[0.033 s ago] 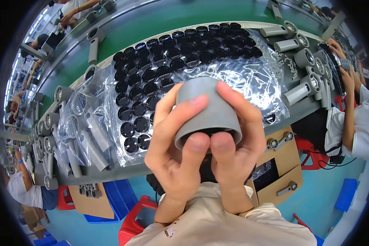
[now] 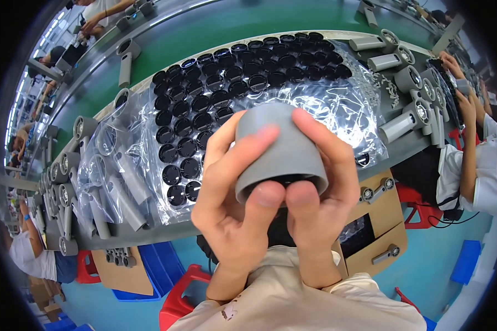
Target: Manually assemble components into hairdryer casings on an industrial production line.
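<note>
Between my two hands is a grey hair dryer housing, its round open end tilted toward me. My left hand wraps its left side, fingers along the outer wall. On the opposite side my right hand grips it the same way. Both thumbs press side by side at the lower rim, over a dark part inside the opening that I can barely make out. Any handle on this housing is hidden. Beyond my hands, black round caps lie in rows on clear plastic sheeting.
Grey hair dryer housings under clear plastic crowd the bench on the left; more housings lie at right. A green conveyor belt runs behind. At right, a co-worker's hands are busy. A cardboard box and red stool stand below.
Both hands and the housing stay in nearly the same place; the thumbs still press at the rim. My left hand has shifted very slightly left.
</note>
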`<state>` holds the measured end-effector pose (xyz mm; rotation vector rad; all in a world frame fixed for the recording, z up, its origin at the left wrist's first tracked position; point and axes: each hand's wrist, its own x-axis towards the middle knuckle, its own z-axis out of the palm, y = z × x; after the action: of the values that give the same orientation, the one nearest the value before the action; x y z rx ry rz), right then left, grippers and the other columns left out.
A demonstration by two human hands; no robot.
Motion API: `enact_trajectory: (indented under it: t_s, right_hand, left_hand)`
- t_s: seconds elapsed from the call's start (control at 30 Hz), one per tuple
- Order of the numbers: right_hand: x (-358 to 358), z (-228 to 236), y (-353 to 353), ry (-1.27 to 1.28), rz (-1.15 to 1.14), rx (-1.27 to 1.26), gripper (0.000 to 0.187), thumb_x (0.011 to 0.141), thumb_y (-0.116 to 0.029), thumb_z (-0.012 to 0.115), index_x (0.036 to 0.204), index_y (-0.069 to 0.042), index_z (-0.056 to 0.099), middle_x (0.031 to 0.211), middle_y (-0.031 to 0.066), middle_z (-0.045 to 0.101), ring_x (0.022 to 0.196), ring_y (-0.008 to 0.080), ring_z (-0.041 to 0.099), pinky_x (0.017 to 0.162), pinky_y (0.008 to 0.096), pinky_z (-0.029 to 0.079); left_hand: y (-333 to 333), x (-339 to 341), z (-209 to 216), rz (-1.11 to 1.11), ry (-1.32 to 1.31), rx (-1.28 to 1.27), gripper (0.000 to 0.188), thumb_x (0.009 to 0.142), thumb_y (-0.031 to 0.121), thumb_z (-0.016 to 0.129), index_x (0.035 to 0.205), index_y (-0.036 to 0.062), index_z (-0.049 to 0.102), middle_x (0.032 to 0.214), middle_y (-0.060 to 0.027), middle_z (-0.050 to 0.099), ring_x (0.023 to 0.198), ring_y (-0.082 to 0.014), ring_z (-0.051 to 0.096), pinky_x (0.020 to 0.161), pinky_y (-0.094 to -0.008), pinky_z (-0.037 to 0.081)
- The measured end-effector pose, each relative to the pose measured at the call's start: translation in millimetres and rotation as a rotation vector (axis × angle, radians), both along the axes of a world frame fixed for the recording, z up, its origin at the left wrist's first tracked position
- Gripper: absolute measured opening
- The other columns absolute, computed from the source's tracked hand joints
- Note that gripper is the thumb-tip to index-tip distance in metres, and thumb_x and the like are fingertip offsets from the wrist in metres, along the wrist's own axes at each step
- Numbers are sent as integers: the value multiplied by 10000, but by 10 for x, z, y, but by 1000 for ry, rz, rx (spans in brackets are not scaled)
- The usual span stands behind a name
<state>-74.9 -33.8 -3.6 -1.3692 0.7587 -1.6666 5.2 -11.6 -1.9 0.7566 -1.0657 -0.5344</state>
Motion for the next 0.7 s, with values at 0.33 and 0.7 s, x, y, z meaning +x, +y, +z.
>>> enact_trajectory:
  t_s: [0.33, 0.7]
  right_hand:
    - [-209, 214, 90, -184, 19, 109, 997, 657, -566, 730, 1299, 55, 287, 1123, 140, 535, 1007, 191, 553, 864, 292, 445]
    - [-17, -62, -62, -119, 153, -603, 729, 809, -421, 634, 1255, 78, 348, 1174, 288, 470, 1002, 265, 533, 859, 363, 420]
  left_hand:
    - [873, 575, 458, -1022, -653, 450, 316, 827, 222, 603, 1005, -39, 591, 960, -177, 628, 931, -359, 596, 873, -390, 452]
    - [106, -387, 84, 15, 374, -165, 923, 767, 438, 682, 1364, -41, 167, 1330, -320, 323, 1212, -341, 406, 989, -393, 351]
